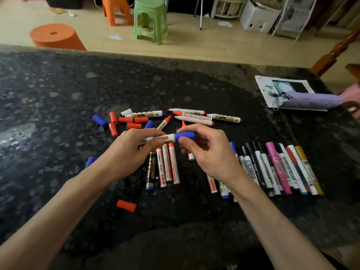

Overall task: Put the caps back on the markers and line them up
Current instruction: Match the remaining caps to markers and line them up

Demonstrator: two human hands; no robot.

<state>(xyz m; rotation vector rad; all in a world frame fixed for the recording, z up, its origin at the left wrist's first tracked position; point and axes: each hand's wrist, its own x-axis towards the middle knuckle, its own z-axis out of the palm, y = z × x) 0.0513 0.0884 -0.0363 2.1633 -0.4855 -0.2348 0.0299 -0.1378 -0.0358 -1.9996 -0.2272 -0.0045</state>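
A left hand (pixel 132 151) and a right hand (pixel 206 152) work above a dark stone table (pixel 58 94). The left curls round a marker (pixel 155 138). The right pinches the blue cap (pixel 185 136) on its tip, and whether it is pushed fully home is unclear.

The task looks roughly half done. Right of the held marker, a row of capped markers (pixel 276 168) lies side by side. Beyond it wait several uncapped markers (pixel 192 117) and loose caps (pixel 128 120), red and blue. One red cap (pixel 126 206) lies nearer the person.

Far right of it, a purple pouch (pixel 311 100) rests on paper (pixel 266 88), contents hidden.

"WHITEBOARD MARKER" on a lined-up marker (pixel 289 168)
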